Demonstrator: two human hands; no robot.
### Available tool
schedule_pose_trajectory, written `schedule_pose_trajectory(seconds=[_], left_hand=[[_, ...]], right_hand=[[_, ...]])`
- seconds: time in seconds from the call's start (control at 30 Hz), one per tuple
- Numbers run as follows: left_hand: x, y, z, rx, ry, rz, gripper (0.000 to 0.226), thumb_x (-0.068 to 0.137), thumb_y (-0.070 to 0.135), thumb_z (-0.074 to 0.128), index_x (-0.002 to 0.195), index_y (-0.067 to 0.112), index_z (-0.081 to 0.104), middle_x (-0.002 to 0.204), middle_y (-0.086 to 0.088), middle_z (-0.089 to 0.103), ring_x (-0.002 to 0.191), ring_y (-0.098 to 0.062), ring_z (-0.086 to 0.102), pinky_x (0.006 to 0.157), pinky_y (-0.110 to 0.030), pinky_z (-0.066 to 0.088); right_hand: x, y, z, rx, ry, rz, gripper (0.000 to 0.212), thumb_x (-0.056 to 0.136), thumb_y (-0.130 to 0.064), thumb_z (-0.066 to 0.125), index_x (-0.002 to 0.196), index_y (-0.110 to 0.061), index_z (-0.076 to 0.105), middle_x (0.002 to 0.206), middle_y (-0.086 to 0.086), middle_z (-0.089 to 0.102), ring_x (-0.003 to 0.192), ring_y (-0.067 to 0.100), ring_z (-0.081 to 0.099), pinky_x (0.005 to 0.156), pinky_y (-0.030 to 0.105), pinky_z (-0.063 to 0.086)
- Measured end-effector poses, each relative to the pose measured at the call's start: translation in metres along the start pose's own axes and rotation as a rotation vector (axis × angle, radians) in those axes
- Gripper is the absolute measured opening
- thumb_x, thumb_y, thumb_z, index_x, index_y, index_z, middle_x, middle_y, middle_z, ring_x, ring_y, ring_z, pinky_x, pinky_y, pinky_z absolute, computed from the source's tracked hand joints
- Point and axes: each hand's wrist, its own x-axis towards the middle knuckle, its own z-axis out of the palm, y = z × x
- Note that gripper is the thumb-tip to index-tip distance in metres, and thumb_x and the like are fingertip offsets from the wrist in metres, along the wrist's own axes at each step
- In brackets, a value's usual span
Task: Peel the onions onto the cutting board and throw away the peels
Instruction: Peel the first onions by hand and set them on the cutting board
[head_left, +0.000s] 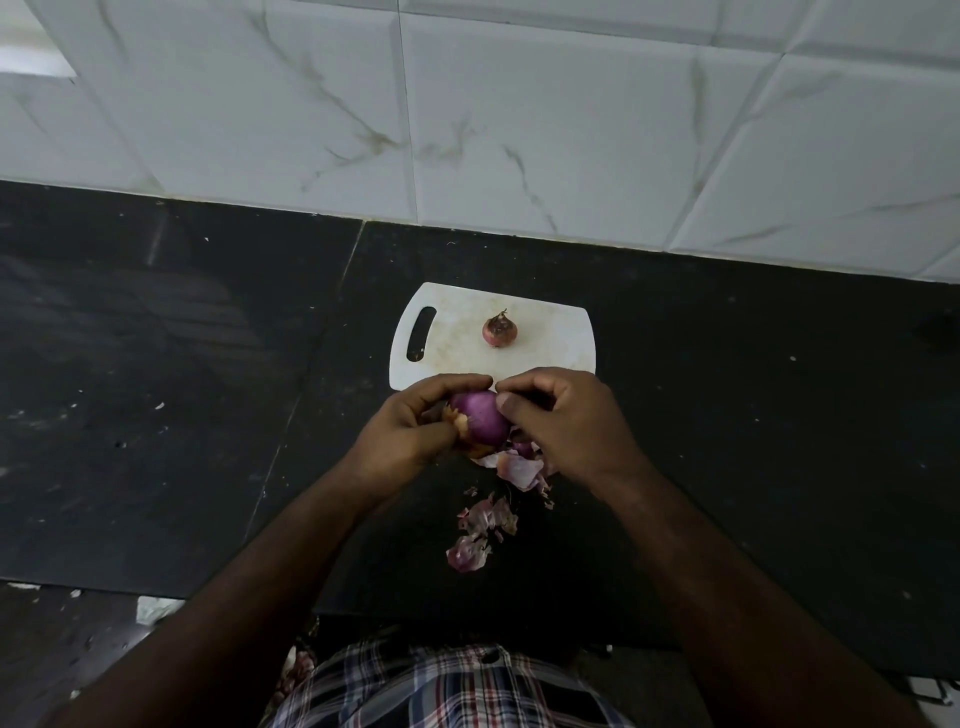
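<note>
My left hand (410, 423) grips a purple onion (480, 418) just in front of the white cutting board (550, 338), with a flap of papery skin hanging off its left end. My right hand (566, 421) pinches at the onion's right side with thumb and fingertips. A second onion (500, 330), still in its dry skin, stands on the middle of the board. Loose pinkish peels (519, 467) lie under my hands, and more peels (480, 530) trail toward the counter's front edge.
The black counter (182, 389) stretches left and right of the board, speckled with small crumbs. A white marbled tile wall (467, 114) rises behind it. The counter's front edge runs just below the peels, above my checked shirt.
</note>
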Motion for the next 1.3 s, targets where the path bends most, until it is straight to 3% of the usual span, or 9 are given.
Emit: schedule_pose_trajectory(seconds=[0.13,0.33,0.57,0.73,0.8,0.9,1.03,1.17,1.3], left_hand=[[-0.002,0.000,-0.001,-0.026,0.005,-0.023,0.051,0.074,-0.005,0.053,0.115,0.019,0.073,0.128,-0.020,0.062,0.105,-0.041,0.065,0.085,-0.055,0.058],[-0.004,0.004,0.005,-0.239,-0.032,-0.115,0.062,0.067,-0.010,0.044,0.121,0.010,0.067,0.129,-0.013,0.066,0.104,-0.032,0.070,0.071,-0.036,0.060],[-0.002,0.003,0.006,-0.377,-0.013,-0.207,0.066,0.062,-0.006,0.043,0.121,0.009,0.070,0.132,-0.021,0.061,0.107,-0.044,0.068,0.086,-0.057,0.058],[0.002,0.010,0.004,-0.466,-0.044,-0.248,0.067,0.071,0.001,0.043,0.134,0.013,0.061,0.138,-0.023,0.055,0.112,-0.051,0.063,0.081,-0.047,0.061],[0.004,0.009,0.001,-0.479,-0.037,-0.264,0.064,0.076,0.004,0.046,0.138,0.015,0.057,0.138,-0.024,0.056,0.115,-0.051,0.062,0.081,-0.045,0.061],[0.003,0.006,0.000,-0.431,-0.001,-0.273,0.057,0.081,0.010,0.053,0.137,0.017,0.058,0.135,-0.022,0.060,0.112,-0.047,0.065,0.081,-0.043,0.062],[0.003,0.005,0.002,-0.348,0.020,-0.283,0.053,0.084,0.018,0.056,0.138,0.017,0.058,0.133,-0.023,0.062,0.105,-0.038,0.067,0.080,-0.039,0.063],[0.005,0.007,0.002,-0.267,0.014,-0.287,0.050,0.088,0.022,0.056,0.138,0.017,0.058,0.132,-0.023,0.063,0.108,-0.038,0.065,0.088,-0.041,0.060],[0.006,0.006,0.000,-0.205,0.012,-0.259,0.042,0.097,0.016,0.056,0.139,0.016,0.056,0.131,-0.022,0.064,0.107,-0.037,0.068,0.099,-0.055,0.052]], right_hand=[[0.003,0.004,0.000,-0.008,0.024,0.002,0.019,0.091,-0.009,0.067,0.106,-0.016,0.076,0.095,-0.005,0.075,0.083,0.006,0.072,0.078,0.035,0.062],[0.003,0.011,0.004,-0.076,0.071,0.005,0.021,0.089,-0.008,0.067,0.107,-0.016,0.076,0.095,-0.006,0.076,0.083,0.003,0.070,0.082,0.029,0.060],[0.007,0.010,0.011,-0.266,0.063,-0.066,0.023,0.093,-0.009,0.062,0.113,-0.013,0.074,0.107,0.000,0.075,0.099,0.012,0.068,0.091,0.027,0.054],[0.006,0.022,0.006,-0.385,-0.071,-0.012,0.029,0.090,-0.004,0.060,0.113,-0.015,0.074,0.108,0.002,0.076,0.102,0.016,0.068,0.085,0.021,0.050],[0.004,0.024,0.003,-0.328,-0.112,0.017,0.036,0.091,-0.001,0.056,0.117,-0.018,0.073,0.115,-0.001,0.074,0.109,0.011,0.066,0.090,0.019,0.050],[-0.002,0.016,-0.001,-0.105,0.059,-0.017,0.031,0.091,-0.007,0.064,0.118,-0.021,0.072,0.116,-0.011,0.071,0.107,-0.004,0.062,0.088,0.011,0.048],[-0.006,0.002,0.002,0.151,0.051,-0.129,0.037,0.083,-0.009,0.077,0.115,-0.025,0.069,0.110,-0.012,0.069,0.104,0.003,0.065,0.081,0.022,0.058],[-0.005,0.004,0.007,0.050,-0.005,-0.210,0.036,0.081,-0.010,0.076,0.111,-0.027,0.067,0.110,-0.010,0.064,0.109,0.011,0.062,0.086,0.037,0.059],[-0.003,0.006,0.007,-0.075,0.027,-0.198,0.020,0.083,-0.018,0.076,0.101,-0.024,0.069,0.101,-0.009,0.062,0.099,0.005,0.060,0.084,0.033,0.058]])
